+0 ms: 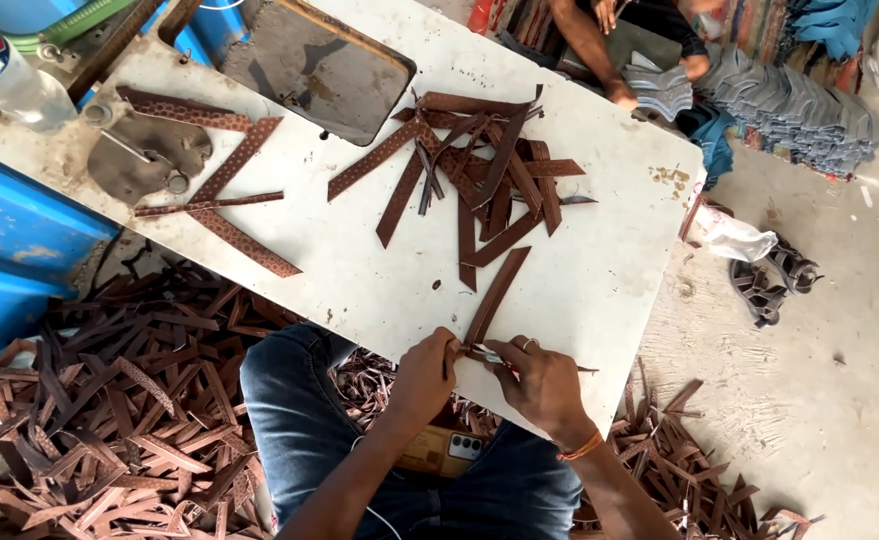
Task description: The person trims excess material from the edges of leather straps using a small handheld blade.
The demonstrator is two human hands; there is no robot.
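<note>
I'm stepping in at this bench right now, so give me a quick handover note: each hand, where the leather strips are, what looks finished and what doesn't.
Left hand: pinches the near end of a brown leather strip at the table's near edge.
Right hand: works that same end with a small tool; its kind is too small to tell.
The strip lies angled on the white table.
A loose pile of strips sits mid-table; three perforated strips lie by the machine at far left.
Heaps of strips and scraps cover the floor on both sides.
Done versus left: the pictures cannot tell which pile is finished.
</note>
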